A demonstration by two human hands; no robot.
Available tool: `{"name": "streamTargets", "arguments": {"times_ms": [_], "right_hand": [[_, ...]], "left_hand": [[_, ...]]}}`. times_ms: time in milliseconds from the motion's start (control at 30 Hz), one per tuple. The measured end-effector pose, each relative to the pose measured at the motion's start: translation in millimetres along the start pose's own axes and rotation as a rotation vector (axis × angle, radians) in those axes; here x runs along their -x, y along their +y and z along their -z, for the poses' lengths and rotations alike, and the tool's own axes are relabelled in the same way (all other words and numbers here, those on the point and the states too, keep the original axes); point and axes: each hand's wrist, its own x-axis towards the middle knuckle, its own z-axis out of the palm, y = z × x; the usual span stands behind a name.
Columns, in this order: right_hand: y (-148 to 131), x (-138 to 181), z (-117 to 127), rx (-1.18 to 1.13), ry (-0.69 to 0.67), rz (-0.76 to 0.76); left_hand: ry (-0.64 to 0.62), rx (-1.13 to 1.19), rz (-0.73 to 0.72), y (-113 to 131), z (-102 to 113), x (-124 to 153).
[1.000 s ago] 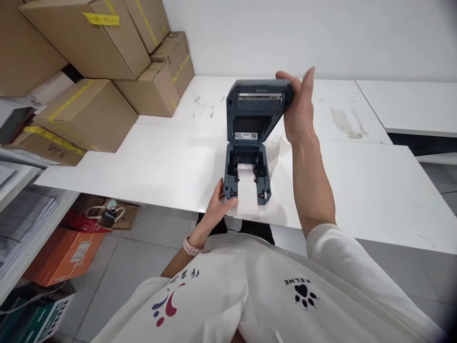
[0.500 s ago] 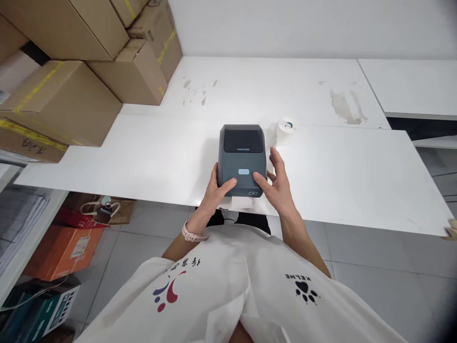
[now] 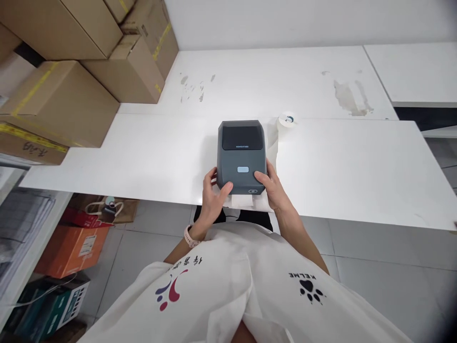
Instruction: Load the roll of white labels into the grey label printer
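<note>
A dark grey label printer (image 3: 242, 159) with a black window and a pale blue button sits near the front edge of the white table. My left hand (image 3: 213, 200) grips its left front corner, thumb on top and fingers down the side. On the opposite side, my right hand (image 3: 274, 189) holds the right front corner, its thumb on the lid and its fingers mostly hidden behind the casing. A strip of white label paper (image 3: 242, 200) sticks out from the printer's front. Behind and to the right stands a white paper roll (image 3: 286, 120), with loose paper trailing from it beside the printer.
Cardboard boxes (image 3: 67, 102) with yellow tape are stacked on the table's left end. Below at the left, an orange box (image 3: 71, 250) and a paper bag (image 3: 126, 212) stand by a shelf. A white wall (image 3: 285, 24) closes off the back.
My right hand's fingers, raised and spread before, have come down around the printer's right side. My left hand's fingers have shifted slightly along the left side. The view has tilted a little.
</note>
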Motion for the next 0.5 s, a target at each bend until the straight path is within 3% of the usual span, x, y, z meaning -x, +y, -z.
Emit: {"name": "streamTargets", "arguments": {"times_ms": [67, 100, 200, 267, 367, 500], "right_hand": [[2.2, -0.7, 0.6, -0.006, 0.001, 0.001], [3.1, -0.9, 0.8, -0.005, 0.002, 0.005], [3.7, -1.1, 0.3, 0.028, -0.003, 0.037], [1.7, -1.5, -1.0, 0.062, -0.003, 0.047], [-5.9, -3.5, -4.6, 0.089, 0.022, 0.026], [-20.1, -8.1, -12.3, 0.205, 0.036, 0.102]], "left_hand": [[0.16, -0.097, -0.056, -5.3, 2.6, 17.4], [0.108, -0.097, -0.026, -7.4, 3.0, 24.9], [-0.26, 0.027, 0.201, -7.6, -1.1, 34.9], [-0.411, 0.144, 0.357, -2.5, -6.5, 31.9], [-0.437, 0.233, 0.452, 5.9, -11.9, 23.9], [-0.471, 0.15, 0.417, 3.2, -7.8, 21.3]]}}
